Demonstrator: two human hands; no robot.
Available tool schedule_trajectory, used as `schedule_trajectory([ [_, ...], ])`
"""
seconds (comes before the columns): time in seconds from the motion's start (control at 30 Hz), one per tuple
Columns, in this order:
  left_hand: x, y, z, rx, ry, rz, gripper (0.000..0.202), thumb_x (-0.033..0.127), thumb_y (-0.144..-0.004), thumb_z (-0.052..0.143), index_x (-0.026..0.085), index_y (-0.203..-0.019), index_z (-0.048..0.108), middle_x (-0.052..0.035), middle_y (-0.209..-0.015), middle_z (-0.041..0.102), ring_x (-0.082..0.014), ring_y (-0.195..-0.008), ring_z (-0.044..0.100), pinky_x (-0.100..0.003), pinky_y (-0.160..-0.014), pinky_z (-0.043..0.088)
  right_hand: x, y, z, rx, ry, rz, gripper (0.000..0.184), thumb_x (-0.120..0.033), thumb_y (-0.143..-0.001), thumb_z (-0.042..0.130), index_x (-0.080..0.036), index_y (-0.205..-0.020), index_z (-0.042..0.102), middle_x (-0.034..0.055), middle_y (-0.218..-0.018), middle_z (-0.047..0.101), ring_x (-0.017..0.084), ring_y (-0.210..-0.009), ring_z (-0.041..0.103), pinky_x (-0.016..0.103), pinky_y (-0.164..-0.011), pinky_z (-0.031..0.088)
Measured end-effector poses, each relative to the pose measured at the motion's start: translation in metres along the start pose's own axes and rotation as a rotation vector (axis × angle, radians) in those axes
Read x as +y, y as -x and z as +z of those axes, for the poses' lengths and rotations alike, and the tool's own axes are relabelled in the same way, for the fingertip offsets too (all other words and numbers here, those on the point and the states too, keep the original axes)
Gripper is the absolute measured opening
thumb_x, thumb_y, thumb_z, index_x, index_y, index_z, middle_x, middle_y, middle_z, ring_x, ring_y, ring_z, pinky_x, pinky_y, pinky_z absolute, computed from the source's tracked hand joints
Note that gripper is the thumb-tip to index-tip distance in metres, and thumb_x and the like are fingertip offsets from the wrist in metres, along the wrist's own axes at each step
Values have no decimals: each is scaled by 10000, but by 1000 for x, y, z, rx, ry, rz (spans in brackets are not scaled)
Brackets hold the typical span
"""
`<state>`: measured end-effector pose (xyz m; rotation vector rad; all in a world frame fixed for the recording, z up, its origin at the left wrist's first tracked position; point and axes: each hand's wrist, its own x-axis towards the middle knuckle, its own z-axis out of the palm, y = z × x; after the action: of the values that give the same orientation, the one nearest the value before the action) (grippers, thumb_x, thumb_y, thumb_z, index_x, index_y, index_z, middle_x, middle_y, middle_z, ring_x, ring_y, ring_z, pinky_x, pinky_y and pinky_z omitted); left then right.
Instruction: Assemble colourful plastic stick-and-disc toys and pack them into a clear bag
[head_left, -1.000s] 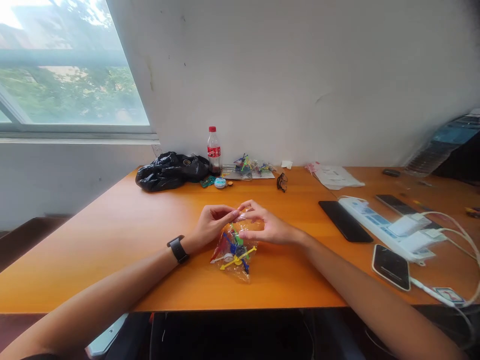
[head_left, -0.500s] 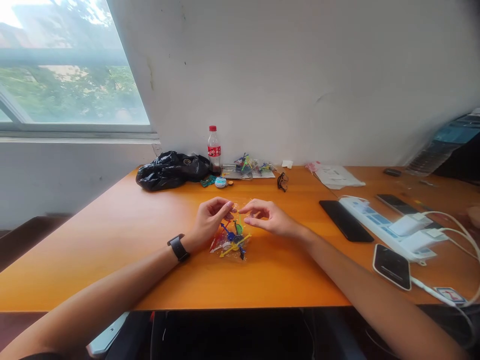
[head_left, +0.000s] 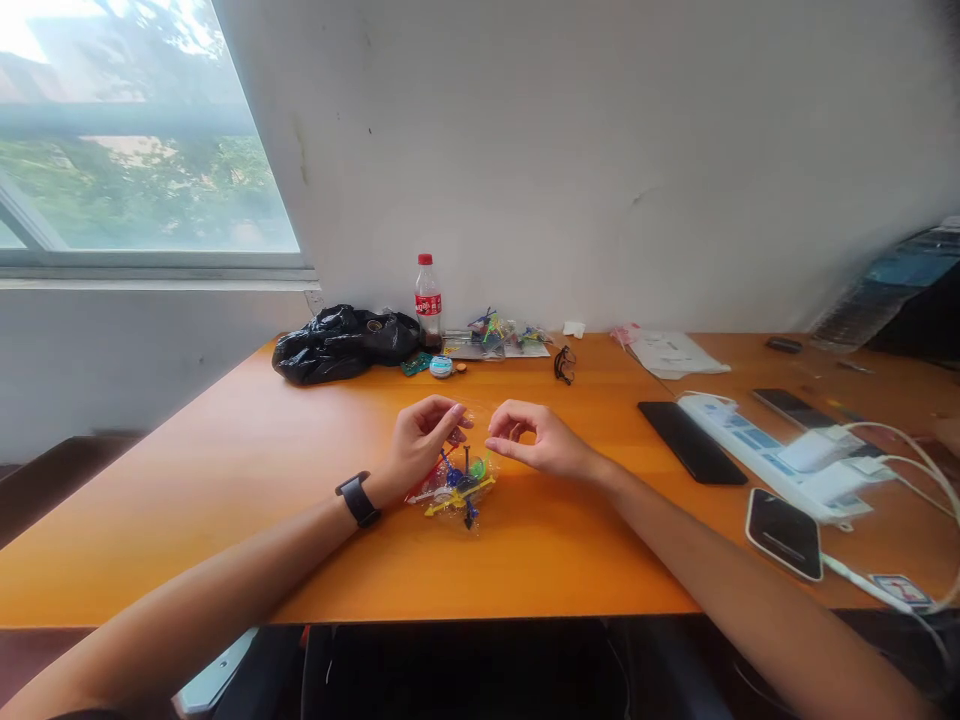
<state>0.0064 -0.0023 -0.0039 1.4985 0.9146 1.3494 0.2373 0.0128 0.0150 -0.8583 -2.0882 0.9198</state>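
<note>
A clear plastic bag (head_left: 466, 515) holds several colourful plastic arrow-shaped spinners in yellow, blue, white, red, green and black. It is just above or on the tabletop between my hands; I cannot tell whether it touches the wood. My left hand (head_left: 429, 435), with a black watch (head_left: 358, 499) on its wrist, pinches the bag's upper left part between thumb and fingers. Beside the bag's upper right, my right hand (head_left: 536, 437) is curled with thumb and index finger close together. Whether film lies between those fingertips is too faint to make out.
At the back stand a black plastic bag (head_left: 341, 345), a cola bottle (head_left: 428, 305), more bagged pieces (head_left: 491, 330) and dark glasses (head_left: 565, 365). To the right lie a black phone (head_left: 691, 442), a white power strip (head_left: 739, 440) with chargers and cables, and a white-edged phone (head_left: 784, 535).
The bag and its pieces have shifted slightly left and tilted. My right hand's fingers have drawn in and curled closer together; my left hand has stayed nearly in place.
</note>
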Motion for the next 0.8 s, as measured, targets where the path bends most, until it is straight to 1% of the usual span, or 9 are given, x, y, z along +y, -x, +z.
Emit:
schedule_trajectory([
  [0.13,-1,-1,0,21,10,3,427,562,-934,746,144,-985,680,-82,-880,782,-149,-698,707,-263,-672,571,-4,0,-1,-18,-37,-20,268,-465,-925,767,-199,-928,741,49,-1000,691,167,-827,646,312,-761,525],
  [0.23,0,0,0,41,28,2,422,564,-945,733,152,-990,658,-79,-883,784,-149,-704,712,-264,-682,573,-5,-2,-1,34,-89,-9,287,-477,-905,783,-194,-924,742,48,-971,700,172,-832,651,323,-794,540],
  [0.33,2,1,1,4,39,-22,405,544,-926,764,157,-988,663,-75,-907,785,-152,-743,716,-265,-706,573,0,-3,0,108,-152,13,291,-474,-888,798,-196,-909,715,41,-918,710,185,-848,664,342,-830,556],
  [0.4,3,1,1,-21,48,-45,395,514,-885,819,158,-985,678,-61,-888,776,-151,-756,709,-259,-711,568,5,-4,1,177,-221,13,298,-454,-873,817,-216,-997,687,24,-914,704,181,-850,671,345,-841,566],
  [0.5,2,-1,-1,-33,70,-80,398,498,-840,864,159,-931,677,-43,-828,757,-151,-731,699,-259,-696,562,10,-5,3,273,-291,12,441,-417,-858,836,-254,-1209,626,9,-921,702,176,-846,679,350,-849,576],
  [0.57,2,-2,-3,-56,75,-102,411,516,-838,860,158,-877,663,-52,-826,762,-159,-734,708,-270,-704,567,12,-5,3,310,-293,24,497,-422,-850,840,-254,-1264,623,18,-924,707,182,-852,683,357,-850,580],
  [0.67,1,-5,-6,-92,73,-117,424,537,-854,838,152,-871,662,-81,-884,783,-170,-763,727,-286,-734,577,14,-7,3,330,-292,35,409,-459,-833,842,-230,-1142,703,28,-913,700,180,-830,676,347,-813,585],
  [0.73,1,-7,-8,-81,84,-97,420,519,-851,844,155,-988,685,-83,-934,789,-176,-786,735,-297,-758,584,15,-7,3,322,-293,39,342,-473,-832,837,-218,-1040,744,31,-893,703,173,-797,664,337,-777,582],
  [0.8,1,-10,-11,-57,99,-57,466,479,-841,859,171,-1143,682,-74,-958,788,-184,-830,741,-307,-796,588,15,-7,3,311,-296,42,314,-472,-835,831,-215,-1004,771,35,-880,718,170,-769,654,334,-750,574],
])
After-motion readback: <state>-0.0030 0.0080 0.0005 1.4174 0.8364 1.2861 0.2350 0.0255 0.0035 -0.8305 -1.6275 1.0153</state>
